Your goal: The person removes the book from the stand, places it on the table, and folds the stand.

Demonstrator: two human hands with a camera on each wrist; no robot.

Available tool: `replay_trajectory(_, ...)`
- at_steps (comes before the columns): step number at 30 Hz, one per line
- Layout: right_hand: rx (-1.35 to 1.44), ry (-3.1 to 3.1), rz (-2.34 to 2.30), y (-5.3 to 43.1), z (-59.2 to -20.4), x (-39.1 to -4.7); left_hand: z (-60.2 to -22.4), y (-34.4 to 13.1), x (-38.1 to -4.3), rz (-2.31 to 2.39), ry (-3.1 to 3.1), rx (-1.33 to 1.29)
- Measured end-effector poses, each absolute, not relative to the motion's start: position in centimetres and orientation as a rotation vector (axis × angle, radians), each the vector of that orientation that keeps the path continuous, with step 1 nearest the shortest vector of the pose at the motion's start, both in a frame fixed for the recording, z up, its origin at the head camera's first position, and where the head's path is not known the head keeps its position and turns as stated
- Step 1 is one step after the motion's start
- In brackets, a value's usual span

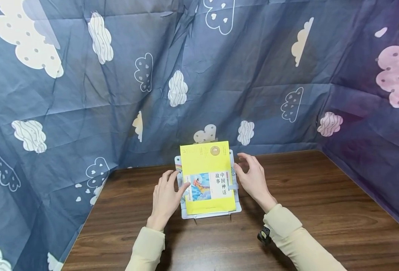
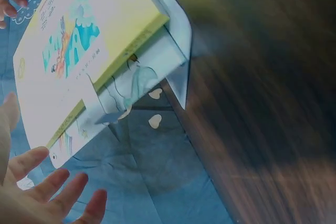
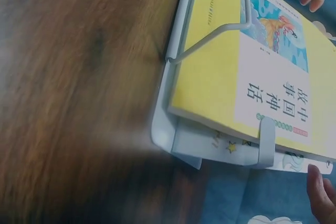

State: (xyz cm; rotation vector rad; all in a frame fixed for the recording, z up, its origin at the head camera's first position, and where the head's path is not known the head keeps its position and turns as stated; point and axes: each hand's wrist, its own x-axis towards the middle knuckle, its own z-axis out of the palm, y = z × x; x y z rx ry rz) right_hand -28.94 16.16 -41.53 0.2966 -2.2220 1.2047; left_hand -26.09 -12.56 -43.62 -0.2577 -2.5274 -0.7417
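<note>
A yellow book (image 1: 206, 160) with a blue picture on its cover leans on a pale patterned book stand (image 1: 238, 205). Side clips (image 3: 266, 140) lap over the cover, and a white wire holder (image 3: 215, 34) runs across its lower part. My left hand (image 1: 165, 199) is at the book's left side, fingers spread; in the left wrist view its fingers (image 2: 73, 192) are beside the stand's upper corner, gripping nothing. On the other side, my right hand (image 1: 253, 178) is close to the stand's right edge with loosely bent fingers. Whether its fingertips touch the edge, I cannot tell.
The stand rests on a dark brown wooden table (image 1: 321, 195). Behind and at both sides hangs a dark blue cloth (image 1: 253, 56) with cloud prints. A black device (image 1: 264, 236) is strapped at the right wrist.
</note>
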Motion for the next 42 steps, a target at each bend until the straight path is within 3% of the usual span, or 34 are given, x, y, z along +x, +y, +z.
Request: replay_trajectory(42, -0.241, -2.343, 1.57, 11.8, -40.7, -30.9, -42.3, -9.9, -29.4, -1.239, -2.359, -0.1)
